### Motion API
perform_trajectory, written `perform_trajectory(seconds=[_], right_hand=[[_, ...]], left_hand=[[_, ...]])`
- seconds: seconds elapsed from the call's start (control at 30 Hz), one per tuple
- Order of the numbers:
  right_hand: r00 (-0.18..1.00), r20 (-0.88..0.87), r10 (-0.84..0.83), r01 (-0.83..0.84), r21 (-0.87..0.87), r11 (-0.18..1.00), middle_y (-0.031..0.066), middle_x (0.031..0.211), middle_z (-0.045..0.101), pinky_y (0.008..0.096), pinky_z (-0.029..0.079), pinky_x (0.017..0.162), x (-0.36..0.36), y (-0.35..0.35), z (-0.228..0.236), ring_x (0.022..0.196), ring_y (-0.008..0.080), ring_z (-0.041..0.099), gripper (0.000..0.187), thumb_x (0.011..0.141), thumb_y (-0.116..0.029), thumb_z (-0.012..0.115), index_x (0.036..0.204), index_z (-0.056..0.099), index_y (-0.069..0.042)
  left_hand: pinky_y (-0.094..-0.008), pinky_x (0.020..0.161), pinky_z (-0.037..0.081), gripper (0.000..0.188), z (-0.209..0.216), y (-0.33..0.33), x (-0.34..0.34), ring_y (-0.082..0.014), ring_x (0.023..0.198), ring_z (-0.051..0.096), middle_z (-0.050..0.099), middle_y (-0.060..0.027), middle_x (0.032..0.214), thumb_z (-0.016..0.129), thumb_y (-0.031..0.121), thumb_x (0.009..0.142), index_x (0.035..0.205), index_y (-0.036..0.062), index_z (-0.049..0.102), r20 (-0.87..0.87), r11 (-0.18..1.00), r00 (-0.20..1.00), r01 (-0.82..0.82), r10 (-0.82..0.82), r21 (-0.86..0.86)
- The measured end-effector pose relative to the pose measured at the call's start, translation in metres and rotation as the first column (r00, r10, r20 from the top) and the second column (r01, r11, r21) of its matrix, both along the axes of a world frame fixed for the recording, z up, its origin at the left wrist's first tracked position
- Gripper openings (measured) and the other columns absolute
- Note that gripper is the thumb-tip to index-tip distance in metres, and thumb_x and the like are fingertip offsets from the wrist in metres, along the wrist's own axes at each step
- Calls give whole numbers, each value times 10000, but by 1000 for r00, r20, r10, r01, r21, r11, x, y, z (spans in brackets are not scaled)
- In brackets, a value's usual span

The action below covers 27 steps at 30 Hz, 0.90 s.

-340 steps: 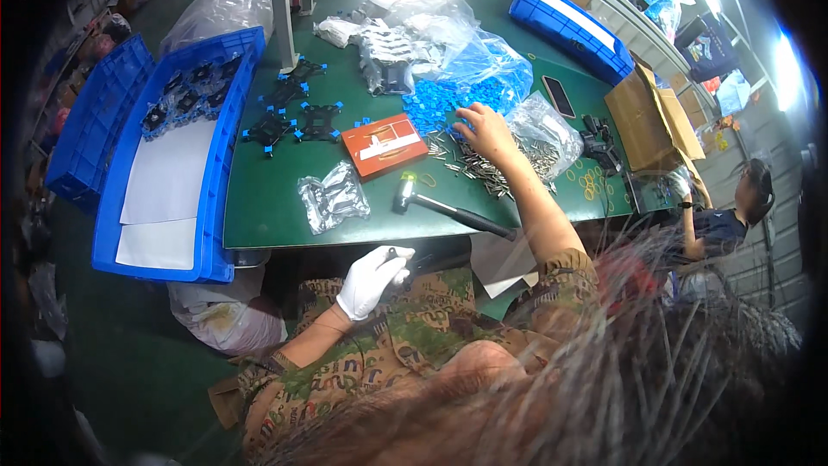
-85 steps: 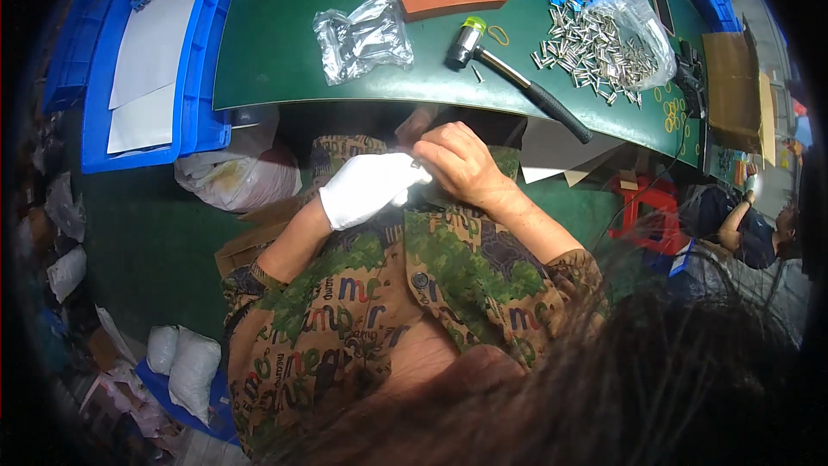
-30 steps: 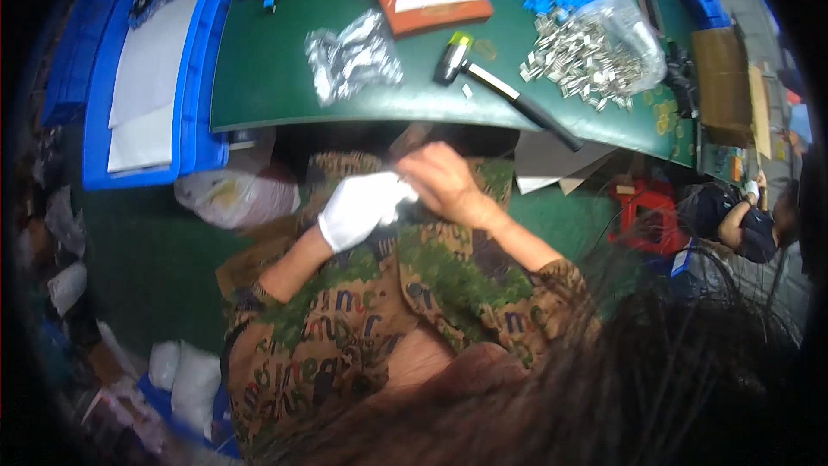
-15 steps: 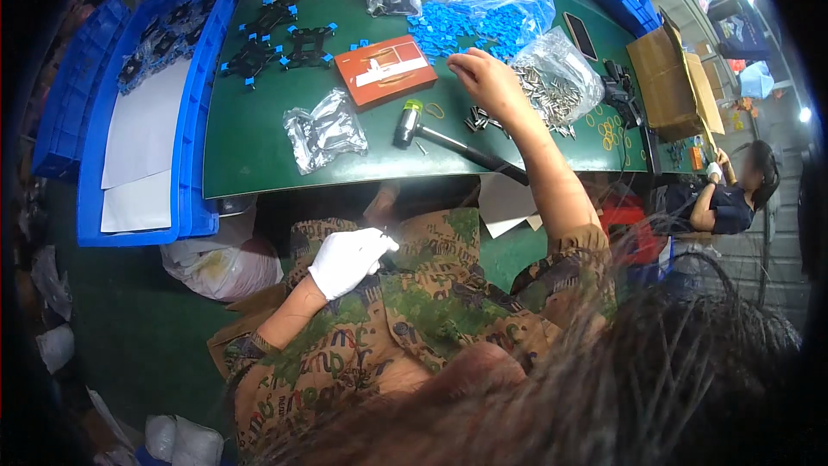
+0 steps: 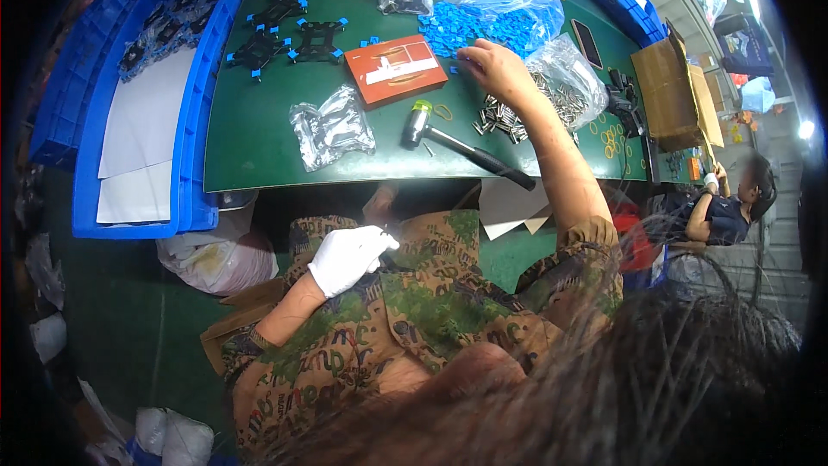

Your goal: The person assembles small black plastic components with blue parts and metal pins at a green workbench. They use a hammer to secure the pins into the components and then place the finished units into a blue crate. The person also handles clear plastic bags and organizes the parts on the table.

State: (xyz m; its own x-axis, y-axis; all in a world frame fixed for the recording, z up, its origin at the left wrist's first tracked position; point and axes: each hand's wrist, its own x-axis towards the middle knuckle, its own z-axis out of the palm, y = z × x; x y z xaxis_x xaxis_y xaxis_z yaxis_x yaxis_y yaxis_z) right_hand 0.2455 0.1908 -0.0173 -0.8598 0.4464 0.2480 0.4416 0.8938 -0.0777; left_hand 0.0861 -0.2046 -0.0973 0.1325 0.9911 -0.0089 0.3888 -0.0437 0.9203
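Note:
My left hand (image 5: 348,257) wears a white glove and rests in my lap against my patterned clothing, fingers curled; whether it holds something small I cannot tell. My bare right hand (image 5: 492,69) reaches out over the green table (image 5: 259,155), fingertips down at the edge of a heap of small blue plastic pieces (image 5: 483,28). Beside that hand lie a pile of small metal parts (image 5: 504,116) and a hammer (image 5: 466,148) with a dark handle. An orange flat box (image 5: 395,69) sits just left of the hand.
Black frames with blue tips (image 5: 289,30) lie at the table's far left. Blue crates (image 5: 181,112) stand left, one with white sheets. A clear bag (image 5: 332,128), a cardboard box (image 5: 673,91), a phone (image 5: 588,31) and yellow rings (image 5: 614,138) are on the table. Another person (image 5: 729,207) sits right.
My right hand left my lap, where it met the gloved hand, and stretched out to the blue pieces on the table. The view tilted up toward the table.

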Motion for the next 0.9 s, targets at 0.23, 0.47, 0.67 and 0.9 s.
perform_trajectory(seconds=[0.23,0.47,0.67,0.9], right_hand=[[892,385,-239,281,-56,958,186,969,763,516,580,806,-21,-15,10,925,386,736,488,1023,-543,544,1064,739,-97],[887,438,-148,166,-3,986,199,1005,762,524,572,872,-23,2,1,969,395,733,394,1054,-390,488,1074,729,-79],[993,118,-25,54,-256,965,256,954,694,533,519,809,-11,-52,30,947,469,667,336,1066,-321,493,1050,628,-13],[876,102,471,-228,-773,592,192,932,669,492,533,814,19,-193,30,907,424,664,219,1043,-232,576,1085,646,-28]], left_hand=[[-304,626,557,239,11,2,1,-149,633,670,696,-28,851,530,143,991,1112,115,733,-3,999,1000,8,-9,-40],[-317,629,561,223,4,-1,0,-158,632,672,703,-33,902,547,133,982,1107,116,730,64,998,998,-5,9,-56],[-369,654,574,177,7,-1,5,-247,714,697,711,-55,920,577,207,1000,1049,128,729,-17,998,1000,11,-10,54],[-431,671,566,249,15,2,9,-317,761,697,709,-91,862,572,326,1040,972,135,717,-45,997,999,11,-7,76]])
